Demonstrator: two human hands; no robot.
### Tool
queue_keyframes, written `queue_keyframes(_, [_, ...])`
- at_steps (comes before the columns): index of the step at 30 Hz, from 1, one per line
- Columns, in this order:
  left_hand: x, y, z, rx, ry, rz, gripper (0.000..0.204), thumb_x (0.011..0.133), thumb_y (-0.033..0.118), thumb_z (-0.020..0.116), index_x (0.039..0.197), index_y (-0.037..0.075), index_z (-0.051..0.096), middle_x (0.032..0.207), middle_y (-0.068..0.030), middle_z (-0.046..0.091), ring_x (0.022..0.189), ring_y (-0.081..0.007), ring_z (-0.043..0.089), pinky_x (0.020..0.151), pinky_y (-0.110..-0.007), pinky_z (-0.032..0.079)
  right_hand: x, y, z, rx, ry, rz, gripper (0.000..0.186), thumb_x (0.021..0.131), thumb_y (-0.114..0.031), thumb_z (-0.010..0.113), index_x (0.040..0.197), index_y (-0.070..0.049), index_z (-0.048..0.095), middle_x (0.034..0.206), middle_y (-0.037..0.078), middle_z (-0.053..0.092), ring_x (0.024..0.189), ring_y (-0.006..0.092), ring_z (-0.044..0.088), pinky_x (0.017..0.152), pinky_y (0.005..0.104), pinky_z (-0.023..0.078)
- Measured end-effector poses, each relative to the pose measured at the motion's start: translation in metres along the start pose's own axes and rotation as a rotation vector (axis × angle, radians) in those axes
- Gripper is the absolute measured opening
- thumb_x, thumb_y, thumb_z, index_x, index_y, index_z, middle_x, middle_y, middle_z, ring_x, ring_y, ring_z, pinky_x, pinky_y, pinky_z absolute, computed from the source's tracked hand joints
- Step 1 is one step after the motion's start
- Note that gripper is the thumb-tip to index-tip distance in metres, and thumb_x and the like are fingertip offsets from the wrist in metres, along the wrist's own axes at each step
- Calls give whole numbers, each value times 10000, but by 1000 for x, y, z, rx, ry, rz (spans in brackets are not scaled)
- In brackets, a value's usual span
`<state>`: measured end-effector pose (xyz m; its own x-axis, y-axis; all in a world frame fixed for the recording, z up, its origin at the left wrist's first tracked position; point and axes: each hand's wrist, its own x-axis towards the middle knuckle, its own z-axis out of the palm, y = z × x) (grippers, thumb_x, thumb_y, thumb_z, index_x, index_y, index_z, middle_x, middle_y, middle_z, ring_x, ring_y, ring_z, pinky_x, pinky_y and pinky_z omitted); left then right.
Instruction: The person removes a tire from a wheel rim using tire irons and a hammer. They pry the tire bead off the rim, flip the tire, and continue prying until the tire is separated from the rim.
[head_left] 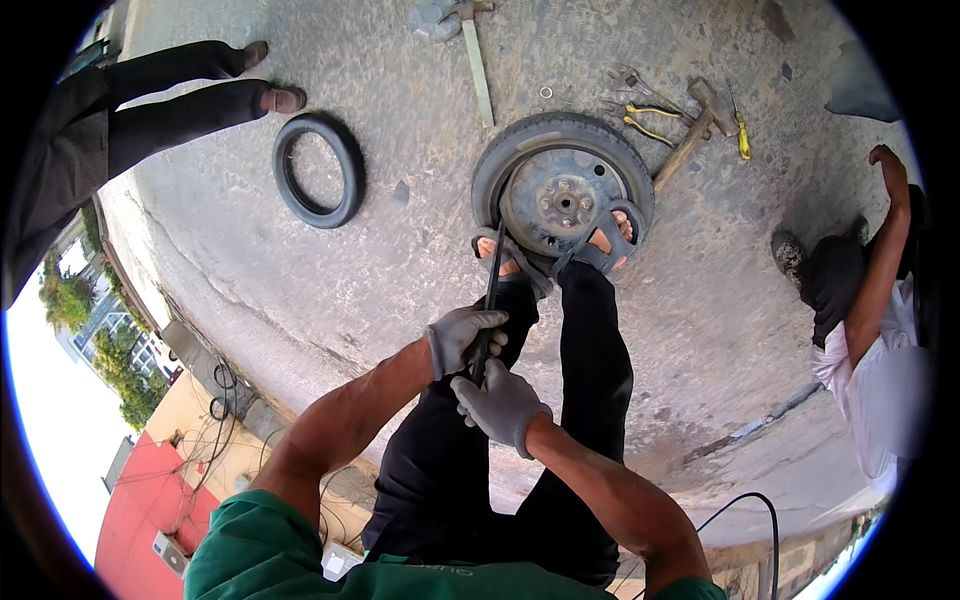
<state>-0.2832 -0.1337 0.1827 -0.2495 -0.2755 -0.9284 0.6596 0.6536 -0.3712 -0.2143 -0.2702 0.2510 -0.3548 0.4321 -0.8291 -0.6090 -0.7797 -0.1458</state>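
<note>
wheel [553, 180] lay flat under right foot [612, 236]; left hand [461, 341] and right hand [503, 406] gripped bar [494, 277], tip at wheel's near-left rim; if poorly seated, bar risked slipping into left foot [508, 264].

Pale lettering [460, 573] on the green shirt [262, 550] cannot be read.

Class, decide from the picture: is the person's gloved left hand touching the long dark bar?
Touching. The head view shows the left hand wrapped around the long dark bar, with the thumb lying across it.
</note>
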Motion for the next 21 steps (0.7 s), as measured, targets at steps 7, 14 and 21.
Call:
queue_keyframes(7, [44,17,13,3,-5,64,173,967,248,625,1032,89,642,757,-54,653,636,-175,605,604,-316,520,-7,-7,-48,389,-80,41,227,983,-264,582,956,-55,496,708,28,528,607,105,553,502,268,454])
queue_keyframes(14, [110,30,41,-258,-247,110,155,981,227,561,949,101,645,777,-31,658,642,-170,632,562,-306,526,-30,-25,-145,469,-160,76,373,976,-196,501,1248,57,530,569,-12,409,423,75,348,409,252,298])
queue_keyframes(21, [133,34,92,-566,-370,149,215,1033,223,475,951,68,599,815,-39,649,706,-190,653,608,-331,570,-32,-13,-215,340,-173,88,383,976,-240,526,1230,43,574,557,-5,432,427,83,392,417,254,327])
